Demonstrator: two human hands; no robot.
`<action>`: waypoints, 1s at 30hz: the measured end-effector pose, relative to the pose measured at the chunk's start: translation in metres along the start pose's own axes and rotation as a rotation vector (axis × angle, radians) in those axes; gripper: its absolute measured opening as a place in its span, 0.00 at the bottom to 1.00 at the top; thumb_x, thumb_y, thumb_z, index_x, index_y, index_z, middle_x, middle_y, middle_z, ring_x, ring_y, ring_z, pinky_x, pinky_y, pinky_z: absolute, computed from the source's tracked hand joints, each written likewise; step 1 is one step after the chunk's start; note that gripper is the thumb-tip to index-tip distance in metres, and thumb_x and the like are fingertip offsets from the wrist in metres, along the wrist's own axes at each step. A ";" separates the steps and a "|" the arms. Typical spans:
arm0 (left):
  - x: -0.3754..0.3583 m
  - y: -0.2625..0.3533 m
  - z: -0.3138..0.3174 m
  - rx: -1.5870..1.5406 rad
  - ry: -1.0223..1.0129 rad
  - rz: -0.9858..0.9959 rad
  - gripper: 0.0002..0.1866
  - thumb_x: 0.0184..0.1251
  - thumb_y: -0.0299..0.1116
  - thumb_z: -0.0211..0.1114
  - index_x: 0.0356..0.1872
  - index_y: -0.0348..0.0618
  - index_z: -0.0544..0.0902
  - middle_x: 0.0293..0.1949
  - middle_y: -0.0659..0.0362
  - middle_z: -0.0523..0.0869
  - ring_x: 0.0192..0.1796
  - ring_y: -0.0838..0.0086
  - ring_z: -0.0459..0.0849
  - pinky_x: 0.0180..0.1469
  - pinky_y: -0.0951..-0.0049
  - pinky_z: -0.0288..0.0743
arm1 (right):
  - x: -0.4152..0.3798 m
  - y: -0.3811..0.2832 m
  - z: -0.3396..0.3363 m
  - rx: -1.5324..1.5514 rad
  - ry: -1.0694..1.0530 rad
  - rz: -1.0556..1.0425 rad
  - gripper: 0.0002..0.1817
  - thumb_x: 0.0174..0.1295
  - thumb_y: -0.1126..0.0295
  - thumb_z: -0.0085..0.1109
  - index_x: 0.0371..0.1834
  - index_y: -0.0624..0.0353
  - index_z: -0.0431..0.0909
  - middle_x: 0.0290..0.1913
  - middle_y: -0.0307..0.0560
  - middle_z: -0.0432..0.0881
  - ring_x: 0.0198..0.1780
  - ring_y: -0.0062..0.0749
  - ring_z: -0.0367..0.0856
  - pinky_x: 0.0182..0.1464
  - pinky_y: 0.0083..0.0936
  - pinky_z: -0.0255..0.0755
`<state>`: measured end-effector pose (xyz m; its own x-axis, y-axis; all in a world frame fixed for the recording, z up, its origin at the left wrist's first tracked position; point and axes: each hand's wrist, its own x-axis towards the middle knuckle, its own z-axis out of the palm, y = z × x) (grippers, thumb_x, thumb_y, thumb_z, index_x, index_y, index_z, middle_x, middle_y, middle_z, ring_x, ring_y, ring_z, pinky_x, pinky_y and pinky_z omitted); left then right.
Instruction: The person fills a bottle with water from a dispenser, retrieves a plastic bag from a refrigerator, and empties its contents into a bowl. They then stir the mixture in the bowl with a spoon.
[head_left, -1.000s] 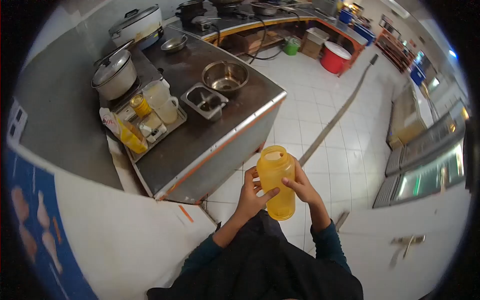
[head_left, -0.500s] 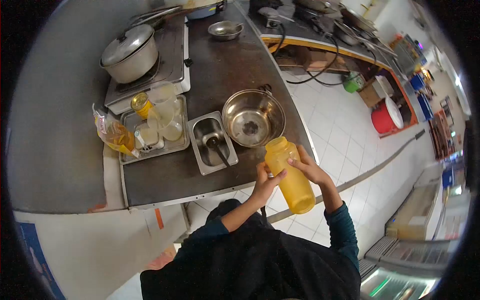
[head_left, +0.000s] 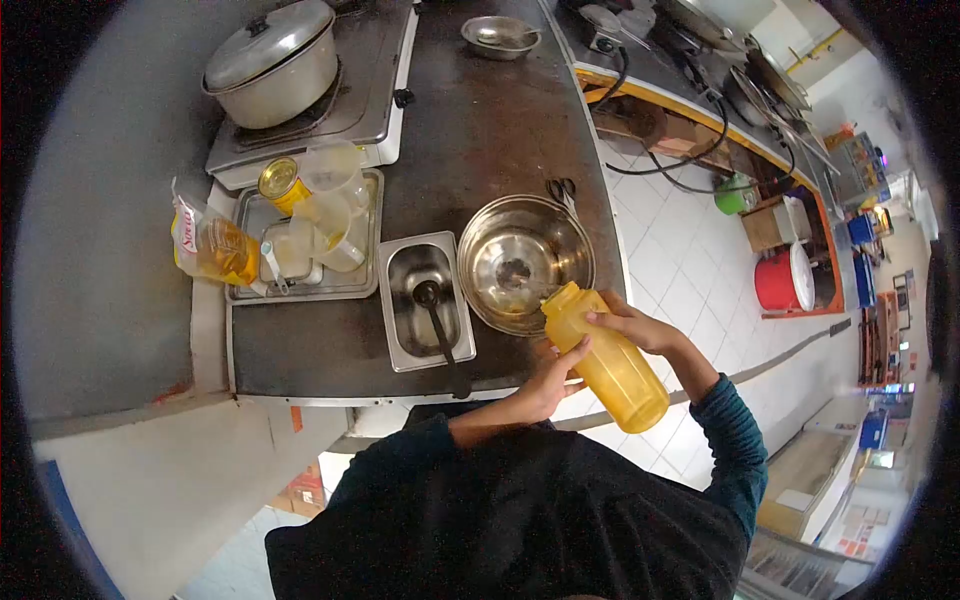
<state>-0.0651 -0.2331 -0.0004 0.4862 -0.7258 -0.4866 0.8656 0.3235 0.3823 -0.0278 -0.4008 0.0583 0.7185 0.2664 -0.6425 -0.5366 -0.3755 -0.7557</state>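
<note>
Slantwise, the yellow bottle (head_left: 622, 380), gripped by left hand (head_left: 540, 391) and right hand (head_left: 645, 330), pointed neck-first at the steel bowl (head_left: 522, 248).

Two hands (head_left: 545, 392) (head_left: 645, 330) (one pair), one yellow jar (head_left: 618, 372), one can (head_left: 282, 183).

The jar (head_left: 612, 362) is translucent yellow, the large bowl (head_left: 493, 248) silver, the 2 sleeves (head_left: 730, 425) dark teal, the bucket (head_left: 773, 284) red.
</note>
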 end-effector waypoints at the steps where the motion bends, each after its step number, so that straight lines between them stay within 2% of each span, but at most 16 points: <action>1: 0.003 0.000 -0.001 -0.010 -0.013 -0.003 0.29 0.57 0.49 0.59 0.55 0.50 0.58 0.52 0.57 0.67 0.54 0.67 0.70 0.55 0.59 0.66 | 0.002 -0.002 -0.002 0.003 -0.015 -0.010 0.43 0.53 0.45 0.53 0.58 0.69 0.49 0.52 0.57 0.64 0.54 0.35 0.66 0.53 0.25 0.63; 3: 0.003 0.001 0.002 -0.012 0.012 0.037 0.30 0.57 0.50 0.59 0.55 0.50 0.58 0.52 0.57 0.67 0.53 0.66 0.70 0.55 0.59 0.66 | 0.003 -0.006 -0.004 0.007 -0.053 -0.025 0.44 0.53 0.44 0.53 0.60 0.69 0.47 0.54 0.57 0.63 0.55 0.36 0.65 0.53 0.25 0.64; 6: 0.004 0.001 0.013 -0.069 0.059 0.047 0.30 0.57 0.50 0.58 0.56 0.49 0.58 0.52 0.56 0.67 0.52 0.64 0.71 0.54 0.60 0.68 | 0.007 -0.015 -0.013 -0.048 -0.100 0.023 0.41 0.54 0.45 0.52 0.59 0.68 0.51 0.54 0.55 0.65 0.54 0.33 0.66 0.52 0.23 0.65; 12: 0.015 -0.006 0.026 -0.221 0.027 0.113 0.30 0.58 0.50 0.57 0.56 0.46 0.59 0.51 0.55 0.68 0.52 0.62 0.72 0.55 0.59 0.67 | 0.010 -0.041 -0.025 -0.105 -0.297 0.096 0.32 0.57 0.47 0.49 0.55 0.64 0.62 0.46 0.47 0.73 0.46 0.25 0.73 0.46 0.21 0.69; 21: 0.035 -0.004 0.041 -0.433 -0.018 0.193 0.30 0.58 0.53 0.55 0.56 0.47 0.61 0.51 0.56 0.69 0.54 0.61 0.70 0.55 0.57 0.65 | 0.037 -0.054 -0.050 -0.302 -0.454 0.161 0.28 0.59 0.49 0.46 0.51 0.63 0.67 0.42 0.45 0.76 0.39 0.24 0.76 0.40 0.21 0.70; 24: 0.037 0.001 0.051 -0.487 0.006 0.223 0.31 0.58 0.54 0.55 0.56 0.47 0.61 0.52 0.56 0.69 0.56 0.62 0.68 0.56 0.56 0.64 | 0.049 -0.067 -0.061 -0.365 -0.583 0.229 0.27 0.60 0.50 0.45 0.52 0.63 0.66 0.42 0.45 0.76 0.38 0.23 0.76 0.39 0.18 0.70; 27: 0.041 0.008 0.058 -0.526 -0.047 0.290 0.31 0.58 0.54 0.55 0.57 0.47 0.61 0.53 0.56 0.68 0.57 0.63 0.67 0.57 0.58 0.63 | 0.058 -0.091 -0.069 -0.643 -0.654 0.232 0.31 0.57 0.44 0.43 0.54 0.59 0.66 0.46 0.45 0.75 0.43 0.27 0.74 0.42 0.27 0.70; 28: 0.042 0.010 0.059 -0.534 -0.082 0.317 0.31 0.58 0.55 0.54 0.57 0.47 0.61 0.53 0.55 0.68 0.57 0.63 0.67 0.57 0.58 0.63 | 0.065 -0.098 -0.074 -0.894 -0.576 0.272 0.38 0.52 0.36 0.41 0.57 0.54 0.63 0.51 0.46 0.72 0.50 0.34 0.70 0.45 0.38 0.68; 30: 0.043 0.016 0.063 -0.580 -0.092 0.328 0.32 0.58 0.56 0.53 0.57 0.46 0.60 0.53 0.55 0.68 0.57 0.63 0.67 0.58 0.60 0.63 | 0.070 -0.113 -0.078 -1.025 -0.569 0.297 0.42 0.48 0.32 0.39 0.59 0.52 0.61 0.53 0.47 0.70 0.53 0.38 0.67 0.45 0.43 0.66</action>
<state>-0.0381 -0.2975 0.0344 0.7448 -0.5753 -0.3382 0.6120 0.7909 0.0024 0.1175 -0.4087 0.1080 0.1908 0.3063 -0.9326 0.1374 -0.9491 -0.2836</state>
